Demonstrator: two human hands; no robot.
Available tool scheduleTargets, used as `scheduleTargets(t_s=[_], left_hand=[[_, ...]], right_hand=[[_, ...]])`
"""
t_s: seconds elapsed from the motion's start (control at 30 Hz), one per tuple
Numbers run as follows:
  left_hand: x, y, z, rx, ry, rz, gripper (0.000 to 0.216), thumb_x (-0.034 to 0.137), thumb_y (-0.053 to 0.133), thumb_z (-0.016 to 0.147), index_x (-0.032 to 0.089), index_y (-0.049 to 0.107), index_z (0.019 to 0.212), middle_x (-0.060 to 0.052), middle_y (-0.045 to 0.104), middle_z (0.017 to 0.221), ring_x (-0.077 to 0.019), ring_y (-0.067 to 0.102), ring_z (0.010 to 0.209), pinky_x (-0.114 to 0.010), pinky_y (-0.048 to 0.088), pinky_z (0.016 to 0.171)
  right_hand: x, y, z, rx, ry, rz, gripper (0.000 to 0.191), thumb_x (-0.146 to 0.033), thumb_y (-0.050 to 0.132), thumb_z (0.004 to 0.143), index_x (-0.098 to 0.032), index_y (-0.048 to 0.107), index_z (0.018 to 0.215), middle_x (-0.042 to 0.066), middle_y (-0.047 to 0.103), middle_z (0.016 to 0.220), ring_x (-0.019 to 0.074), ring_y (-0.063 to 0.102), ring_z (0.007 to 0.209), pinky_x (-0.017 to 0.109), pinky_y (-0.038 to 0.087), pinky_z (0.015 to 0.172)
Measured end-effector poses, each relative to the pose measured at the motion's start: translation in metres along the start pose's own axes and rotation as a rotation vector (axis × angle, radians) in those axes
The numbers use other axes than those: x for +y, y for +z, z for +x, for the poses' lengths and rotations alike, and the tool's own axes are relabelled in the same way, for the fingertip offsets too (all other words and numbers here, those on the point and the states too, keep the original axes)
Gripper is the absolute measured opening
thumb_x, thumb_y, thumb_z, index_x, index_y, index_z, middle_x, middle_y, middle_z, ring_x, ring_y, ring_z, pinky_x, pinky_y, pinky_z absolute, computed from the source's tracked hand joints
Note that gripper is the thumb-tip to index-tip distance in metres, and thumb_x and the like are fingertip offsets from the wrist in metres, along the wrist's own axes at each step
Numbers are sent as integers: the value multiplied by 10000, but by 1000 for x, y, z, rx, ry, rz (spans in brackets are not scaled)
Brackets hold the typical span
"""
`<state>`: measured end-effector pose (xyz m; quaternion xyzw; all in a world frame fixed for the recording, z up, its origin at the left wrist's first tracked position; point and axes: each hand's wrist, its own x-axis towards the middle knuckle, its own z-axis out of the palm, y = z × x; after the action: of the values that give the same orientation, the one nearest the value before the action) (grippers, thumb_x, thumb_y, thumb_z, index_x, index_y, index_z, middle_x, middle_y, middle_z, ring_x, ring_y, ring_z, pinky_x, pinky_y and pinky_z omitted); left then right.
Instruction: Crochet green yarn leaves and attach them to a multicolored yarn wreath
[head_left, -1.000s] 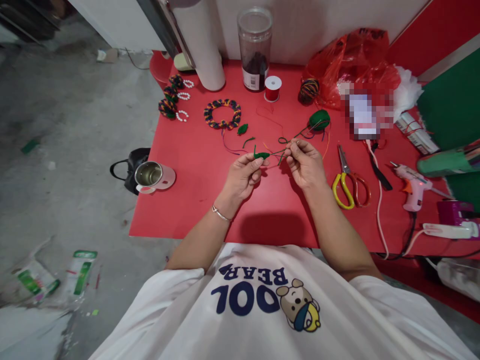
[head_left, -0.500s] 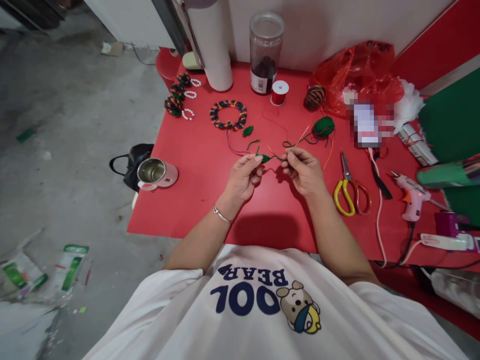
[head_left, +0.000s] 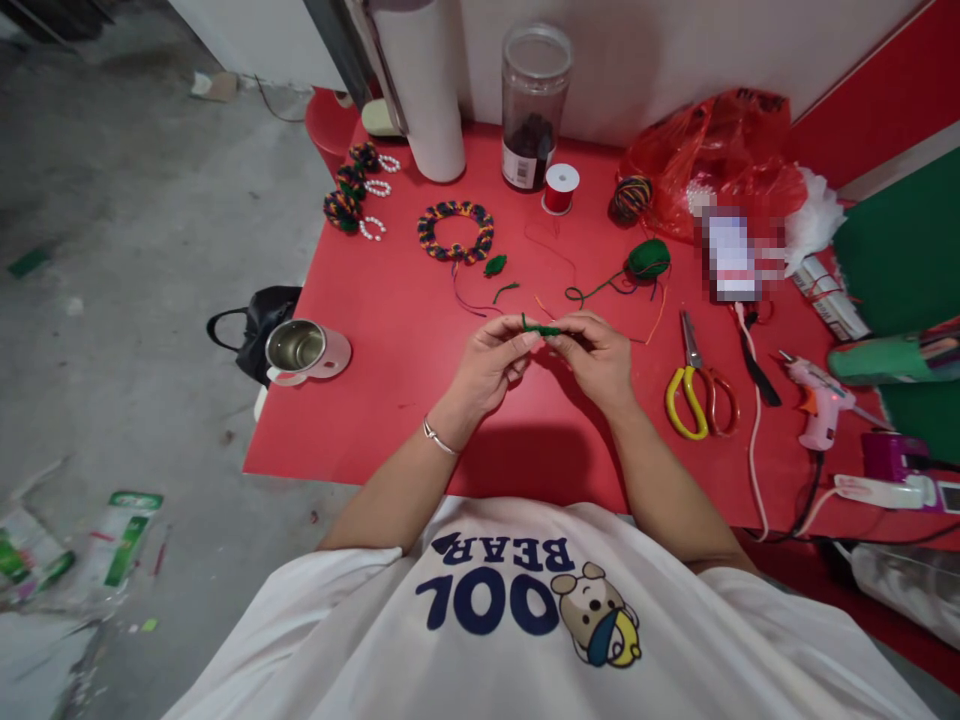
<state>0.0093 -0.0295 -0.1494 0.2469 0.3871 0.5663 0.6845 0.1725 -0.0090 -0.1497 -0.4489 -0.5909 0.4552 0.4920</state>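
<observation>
A small piece of green yarn work (head_left: 541, 329) is stretched between both hands over the red table, with a short tail of yarn standing up at its left end. My left hand (head_left: 491, 358) pinches that left end between thumb and fingers. The other end sits in the pinch of my right hand (head_left: 600, 358), whose fingers partly cover it. Just beyond the hands lie a green leaf-like yarn piece (head_left: 495, 266) and a short green yarn scrap (head_left: 506, 292). A green yarn ball (head_left: 649, 259) rests farther right, its strand looping toward my right hand.
Scissors (head_left: 694, 385) and a pink glue gun (head_left: 821, 400) lie on the right. A multicoloured yarn ring (head_left: 456, 232), a red thread spool (head_left: 560, 190) and a clear jar (head_left: 535, 110) stand behind. A mug (head_left: 309, 352) sits near the table's left edge.
My right hand has moved left, close to my left hand, and now pinches the green piece instead of its strand. The thin pale stick by my right hand no longer shows.
</observation>
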Motion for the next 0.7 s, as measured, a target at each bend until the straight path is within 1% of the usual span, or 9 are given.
scheduleTargets(t_s=[0.07,0.1,0.23,0.3,0.37,0.43,0.53,0.6,0.7], left_hand=[[-1,0,-2,-11,35,48,387,321,979,620,196,741,899,55,633,593,-59,456,403,-186,335,377],[-2,0,-3,-12,61,72,387,306,974,626,196,743,916,46,657,622,-60,475,416,-189,368,393],[-3,0,-6,-5,141,106,326,267,940,666,196,752,923,5,721,779,-67,562,514,-196,461,474],[-2,1,-7,2,167,93,278,264,927,674,191,754,879,-13,733,852,-75,599,563,-200,479,491],[-1,2,-7,17,192,91,239,272,922,685,183,752,828,-22,734,873,-85,631,596,-204,497,507],[0,2,-6,38,217,106,222,284,918,704,177,748,798,-20,727,830,-89,639,592,-208,512,518],[-3,1,-3,81,228,141,241,318,912,731,178,735,816,9,691,690,-80,597,518,-199,494,490],[-4,0,-1,121,230,153,286,340,922,717,183,710,829,34,655,613,-76,570,477,-188,476,467],[-5,0,0,168,238,153,331,341,932,692,189,672,831,48,638,583,-82,579,466,-178,461,444]], right_hand=[[2,-4,0,28,-145,-121,56,-322,787,880,-347,836,874,17,781,926,198,726,903,394,620,897],[3,-7,0,33,-191,-171,81,-331,767,898,-363,840,888,23,791,956,212,731,941,415,614,925],[7,-13,-2,43,-303,-293,164,-362,677,958,-391,838,968,42,808,1023,233,750,968,445,615,921],[9,-14,-3,51,-360,-338,179,-353,655,975,-381,831,992,50,814,1024,236,760,966,449,618,916],[11,-14,-3,73,-428,-396,169,-327,657,984,-369,816,1025,50,823,1010,232,771,956,440,626,898],[13,-13,-3,103,-514,-443,165,-290,677,984,-363,792,1078,40,831,1003,220,780,939,416,635,869],[14,-12,-2,118,-612,-470,197,-244,697,983,-354,759,1134,24,835,1002,202,787,926,380,640,840],[14,-13,-1,109,-643,-480,202,-213,681,992,-339,759,1129,22,833,1007,193,791,932,364,642,830],[11,-12,0,79,-665,-459,222,-162,657,997,-323,779,1090,25,828,1022,178,793,939,342,647,825]])
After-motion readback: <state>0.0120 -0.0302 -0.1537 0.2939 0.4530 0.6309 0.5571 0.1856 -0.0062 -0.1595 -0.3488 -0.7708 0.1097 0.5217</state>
